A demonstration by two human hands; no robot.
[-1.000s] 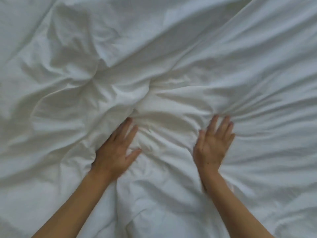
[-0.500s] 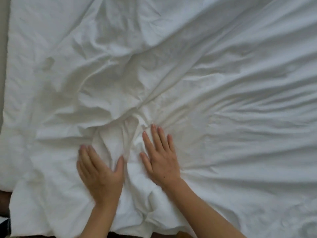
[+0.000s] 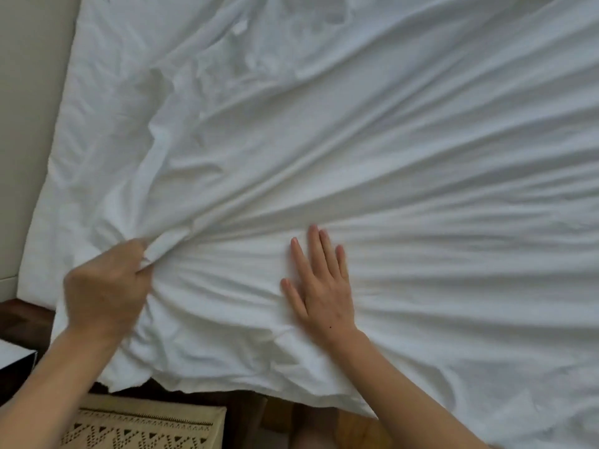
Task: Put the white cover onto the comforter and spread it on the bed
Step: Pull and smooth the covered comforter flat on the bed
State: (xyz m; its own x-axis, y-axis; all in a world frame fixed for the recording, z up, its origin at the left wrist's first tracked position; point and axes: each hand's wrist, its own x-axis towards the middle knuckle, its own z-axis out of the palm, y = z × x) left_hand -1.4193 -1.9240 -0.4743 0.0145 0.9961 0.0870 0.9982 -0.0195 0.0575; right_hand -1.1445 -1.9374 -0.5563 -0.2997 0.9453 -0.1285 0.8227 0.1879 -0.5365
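The white cover (image 3: 372, 140) lies wrinkled across the bed and fills most of the head view. Long creases fan out to the right from a bunched fold near its lower left corner. My left hand (image 3: 103, 286) grips that bunched fold with curled fingers. My right hand (image 3: 319, 283) presses flat on the cover to the right of the fold, fingers straight and spread. The comforter itself is hidden under the cover.
A pale wall (image 3: 29, 92) runs along the bed's left side. Below the cover's front edge is dark wood floor (image 3: 26, 322), a cream patterned rug (image 3: 146, 426) and a dark box corner (image 3: 16, 361) at the far left.
My left hand went from lying flat to gripping a fold of the cover. The view shifted, so the bed's left edge and the floor now show. My right hand stays flat, further right.
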